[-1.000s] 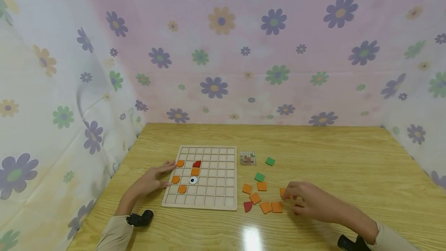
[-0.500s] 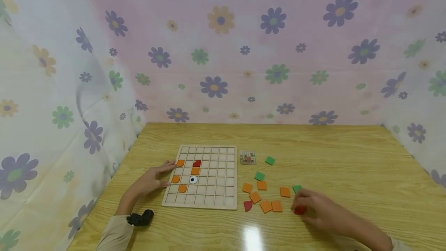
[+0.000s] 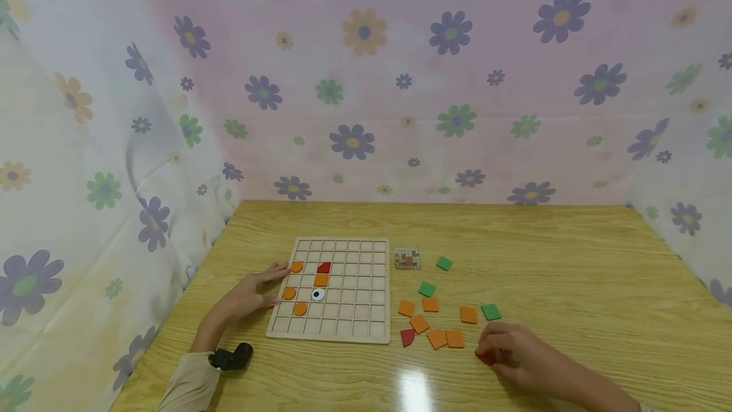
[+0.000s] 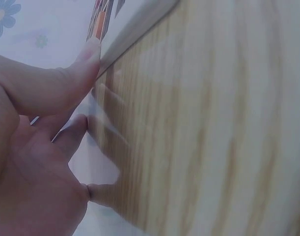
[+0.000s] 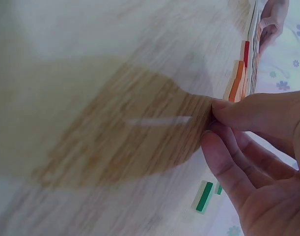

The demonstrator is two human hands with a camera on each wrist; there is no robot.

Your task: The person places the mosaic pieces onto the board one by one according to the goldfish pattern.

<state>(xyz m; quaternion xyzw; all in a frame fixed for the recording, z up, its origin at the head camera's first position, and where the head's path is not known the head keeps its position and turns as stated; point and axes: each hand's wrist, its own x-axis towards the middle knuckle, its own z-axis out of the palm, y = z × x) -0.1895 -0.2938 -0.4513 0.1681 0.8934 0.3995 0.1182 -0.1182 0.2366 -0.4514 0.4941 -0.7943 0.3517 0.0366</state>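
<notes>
At the right front of the table, my right hand [image 3: 523, 358] pinches a red tile [image 3: 486, 357], partly covered by the fingers. In the right wrist view the thumb and fingertips come together at the wood, and the tile itself is hidden. My left hand [image 3: 248, 294] rests with fairly straight fingers against the left edge of a wooden grid board [image 3: 357, 297]. On that board lie orange round tiles [image 3: 300, 309], a red quarter-round tile [image 3: 325, 267], an orange square tile [image 3: 321, 280] and a white eye disc [image 3: 318, 294].
Between the board and my right hand lie several loose orange square tiles [image 3: 437, 339], a red quarter-round tile [image 3: 407, 337] and green tiles [image 3: 490, 311]. A small pattern card [image 3: 408, 258] lies beside the board. Flowered cloth [image 3: 366, 113] stands behind the table.
My right hand has moved from an orange square tile toward the front right and has taken hold of the red tile, uncovering a green one. The left hand stays put.
</notes>
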